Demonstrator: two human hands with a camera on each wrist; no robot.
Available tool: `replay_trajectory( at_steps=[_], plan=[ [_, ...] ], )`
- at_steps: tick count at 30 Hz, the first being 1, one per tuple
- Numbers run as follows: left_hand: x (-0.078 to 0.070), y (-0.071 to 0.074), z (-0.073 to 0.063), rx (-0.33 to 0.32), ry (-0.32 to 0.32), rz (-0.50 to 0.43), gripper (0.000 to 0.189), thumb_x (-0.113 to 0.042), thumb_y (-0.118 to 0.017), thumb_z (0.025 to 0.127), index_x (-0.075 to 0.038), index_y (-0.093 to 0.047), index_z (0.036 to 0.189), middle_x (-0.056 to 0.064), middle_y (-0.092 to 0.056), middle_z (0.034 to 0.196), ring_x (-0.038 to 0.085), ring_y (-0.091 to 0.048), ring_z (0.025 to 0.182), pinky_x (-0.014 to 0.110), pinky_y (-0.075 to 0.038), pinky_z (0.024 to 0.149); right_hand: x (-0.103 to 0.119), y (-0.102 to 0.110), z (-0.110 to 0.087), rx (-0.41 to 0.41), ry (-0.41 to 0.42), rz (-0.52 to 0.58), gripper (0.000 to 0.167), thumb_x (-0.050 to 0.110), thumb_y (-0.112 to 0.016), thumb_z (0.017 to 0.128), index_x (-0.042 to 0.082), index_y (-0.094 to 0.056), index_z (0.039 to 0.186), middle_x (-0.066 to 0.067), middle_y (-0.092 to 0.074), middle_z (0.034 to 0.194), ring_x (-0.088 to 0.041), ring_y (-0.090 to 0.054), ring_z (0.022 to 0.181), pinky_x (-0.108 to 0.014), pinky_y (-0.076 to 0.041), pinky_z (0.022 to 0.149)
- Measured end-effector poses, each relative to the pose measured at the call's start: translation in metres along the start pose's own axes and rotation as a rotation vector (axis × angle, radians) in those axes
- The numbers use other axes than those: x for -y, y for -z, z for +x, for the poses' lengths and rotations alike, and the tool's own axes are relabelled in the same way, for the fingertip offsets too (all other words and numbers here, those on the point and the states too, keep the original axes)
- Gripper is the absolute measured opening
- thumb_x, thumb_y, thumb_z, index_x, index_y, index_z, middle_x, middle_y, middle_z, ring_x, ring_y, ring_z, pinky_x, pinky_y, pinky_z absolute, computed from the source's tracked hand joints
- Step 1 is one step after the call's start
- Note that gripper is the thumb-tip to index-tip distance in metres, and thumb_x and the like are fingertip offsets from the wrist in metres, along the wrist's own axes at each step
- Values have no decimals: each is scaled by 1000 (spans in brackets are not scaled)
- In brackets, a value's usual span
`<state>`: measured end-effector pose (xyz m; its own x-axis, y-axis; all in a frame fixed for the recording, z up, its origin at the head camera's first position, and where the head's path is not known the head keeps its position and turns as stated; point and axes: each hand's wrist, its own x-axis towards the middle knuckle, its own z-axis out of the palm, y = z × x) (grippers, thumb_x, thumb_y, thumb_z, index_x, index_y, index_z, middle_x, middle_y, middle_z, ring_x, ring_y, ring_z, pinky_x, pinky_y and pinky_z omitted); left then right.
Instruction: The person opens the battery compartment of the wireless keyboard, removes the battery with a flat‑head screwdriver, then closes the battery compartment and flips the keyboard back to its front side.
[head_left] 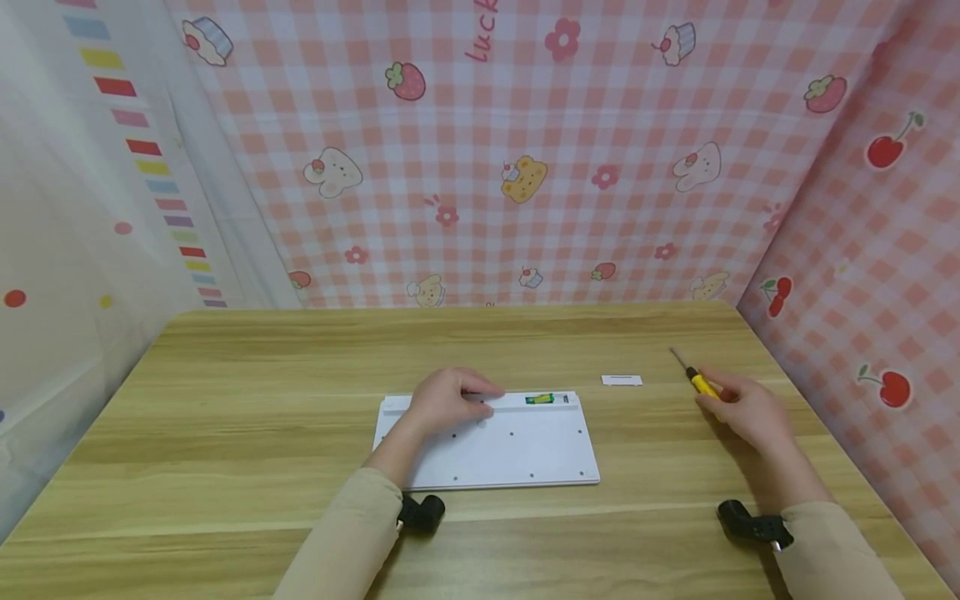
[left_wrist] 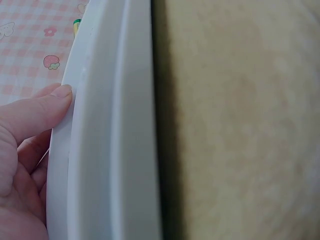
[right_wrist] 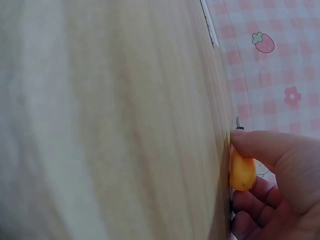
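A white keyboard (head_left: 502, 457) lies face down on the table, with small dark screw holes across its back. My left hand (head_left: 448, 402) holds its raised far edge, thumb on the near side and fingers over the far side. Right of that hand, a green-and-yellow battery (head_left: 539, 399) sits in the uncovered battery slot. My right hand (head_left: 753, 417) pinches a screwdriver (head_left: 702, 383) by its yellow handle, close over the table. In the right wrist view the handle's rounded end (right_wrist: 242, 180) shows under the thumb, and the tip points away from me.
A small white battery cover (head_left: 622, 381) lies between the keyboard and the screwdriver. The wooden table (head_left: 225, 450) ends at a pink checked cloth (head_left: 480, 233) behind it, with more cloth hanging on both sides. Each wrist wears a black camera mount (head_left: 423, 513).
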<state>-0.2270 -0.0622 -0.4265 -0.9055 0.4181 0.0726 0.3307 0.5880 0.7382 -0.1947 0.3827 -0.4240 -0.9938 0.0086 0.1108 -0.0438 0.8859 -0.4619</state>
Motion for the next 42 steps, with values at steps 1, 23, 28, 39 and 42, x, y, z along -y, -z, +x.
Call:
replay_trajectory(
  at_steps=[1,23,28,39,42],
  plan=[
    [0,0,0,-1,4,-2,25,-13,-83,80,-21,-80,104,-5,-72,111,16,-65,106,36,-49,94,0,0,0,8,2,-4,54,33,-67,95,2,-56,137,-21,-64,100,-33,-58,88,-41,-44,69],
    [2,-1,0,-2,12,4,25,-14,-83,81,-23,-80,104,-6,-72,111,16,-64,107,38,-48,96,7,8,-3,136,-99,22,77,47,-63,94,-9,-42,143,-29,-59,111,-36,-56,92,-40,-46,71],
    [1,0,0,2,9,7,25,-15,-82,81,-22,-80,105,-5,-72,111,16,-64,108,38,-48,96,13,16,-3,123,-116,32,78,48,-61,96,-11,-41,142,-32,-59,114,-39,-58,95,-44,-49,73],
    [1,0,0,1,16,-5,25,-14,-83,81,-23,-80,103,-5,-72,111,16,-64,108,38,-48,97,80,7,2,100,165,203,53,26,-72,92,0,-58,136,-16,-67,108,-27,-60,95,-33,-49,74],
    [1,0,0,0,11,-5,25,-14,-83,81,-23,-80,104,-5,-72,111,16,-65,107,37,-49,96,97,-4,4,142,230,248,47,21,-73,92,0,-61,133,-16,-68,109,-29,-62,97,-38,-50,78]
  ],
)
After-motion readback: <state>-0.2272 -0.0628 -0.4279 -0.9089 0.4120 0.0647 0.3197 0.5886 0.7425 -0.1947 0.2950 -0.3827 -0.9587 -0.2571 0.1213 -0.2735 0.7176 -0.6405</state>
